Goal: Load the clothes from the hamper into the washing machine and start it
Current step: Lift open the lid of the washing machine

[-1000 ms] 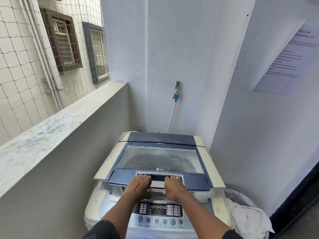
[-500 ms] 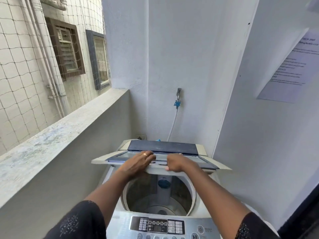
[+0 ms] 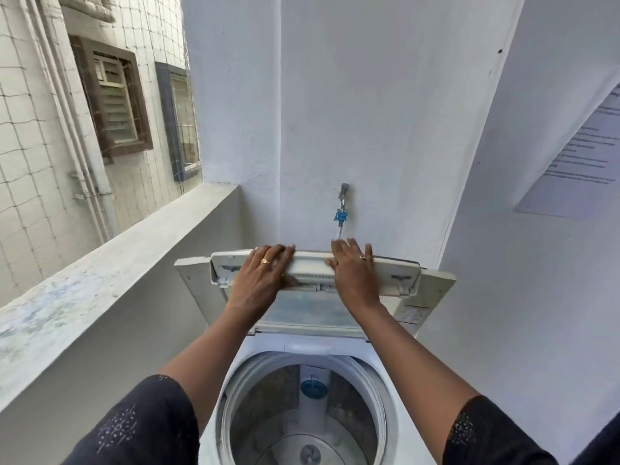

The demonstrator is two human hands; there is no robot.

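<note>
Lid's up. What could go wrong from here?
1. The left hand and right hand only press flat on the folded lid; released before it rests back, it may drop over the open drum.
2. Right fingers reach past the lid's top edge near the hose below the tap; pushing further could pinch them.

Tap behind washing machine, ledge left.

White walls; parapet ledge; netted windows
</note>
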